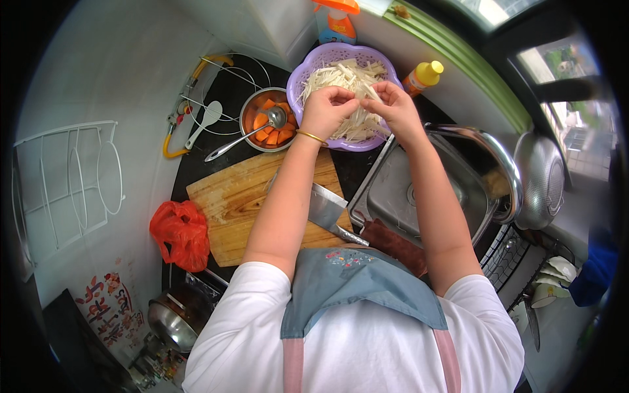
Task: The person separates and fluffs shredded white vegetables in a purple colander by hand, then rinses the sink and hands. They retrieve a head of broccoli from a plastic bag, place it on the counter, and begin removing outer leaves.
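Both of my hands are over a purple plastic colander [295,88] filled with enoki mushrooms [339,73]. My left hand [330,110] wears a gold bangle at the wrist and pinches pale mushroom strands between thumb and finger. Close beside it, my right hand [393,108] grips a small bunch of the same strands. Left of the colander stands a metal bowl [249,105] of orange chunks, with a metal spoon [241,141] lying across it. Nearer to me, a cleaver [327,206] rests on a wooden cutting board [236,206], partly behind my left forearm.
A stainless steel sink [393,186] with a brown cloth [393,243] at its edge lies on the right. A red plastic bag [181,235] sits left of the board. Behind the colander are a spray bottle [338,24] and a yellow-capped bottle [423,77].
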Demonstrator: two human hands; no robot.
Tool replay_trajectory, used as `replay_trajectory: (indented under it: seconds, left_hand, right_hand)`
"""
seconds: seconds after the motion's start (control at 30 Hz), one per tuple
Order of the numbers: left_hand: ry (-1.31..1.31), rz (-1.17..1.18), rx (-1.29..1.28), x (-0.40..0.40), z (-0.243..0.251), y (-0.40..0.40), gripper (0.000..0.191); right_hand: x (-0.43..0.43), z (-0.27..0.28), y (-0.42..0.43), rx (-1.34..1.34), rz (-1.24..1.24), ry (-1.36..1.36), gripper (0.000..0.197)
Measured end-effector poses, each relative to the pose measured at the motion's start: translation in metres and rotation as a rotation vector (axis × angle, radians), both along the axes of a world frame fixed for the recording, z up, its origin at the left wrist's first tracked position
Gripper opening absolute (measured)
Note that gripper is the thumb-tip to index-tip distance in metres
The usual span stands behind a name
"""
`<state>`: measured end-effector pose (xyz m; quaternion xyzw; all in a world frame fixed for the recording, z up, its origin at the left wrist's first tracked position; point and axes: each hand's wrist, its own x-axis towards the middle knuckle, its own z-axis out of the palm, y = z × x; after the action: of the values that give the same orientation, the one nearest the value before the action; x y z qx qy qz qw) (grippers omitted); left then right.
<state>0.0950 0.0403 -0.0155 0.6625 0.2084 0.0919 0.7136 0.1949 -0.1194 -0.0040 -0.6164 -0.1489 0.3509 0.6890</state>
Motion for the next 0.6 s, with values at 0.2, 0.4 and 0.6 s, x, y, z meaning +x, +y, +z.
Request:
replay_trajectory:
  seconds: [0.2,0.4,0.6]
  left_hand:
    - [0.055,0.066,0.108,-0.002,0.002,0.002,0.017]
    - [-0.024,-0.053,-0.031,-0.002,0.002,-0.004,0.017]
    - [0.062,0.087,0.143,-0.005,-0.006,0.001,0.021]
  right_hand:
    - [0.000,0.003,-0.003,-0.032,0.021,0.023,0.030]
    - [0.002,-0.003,-0.007,0.009,0.094,0.059,0.027]
    - [0.002,-0.005,-0.010,-0.023,0.079,0.054,0.026]
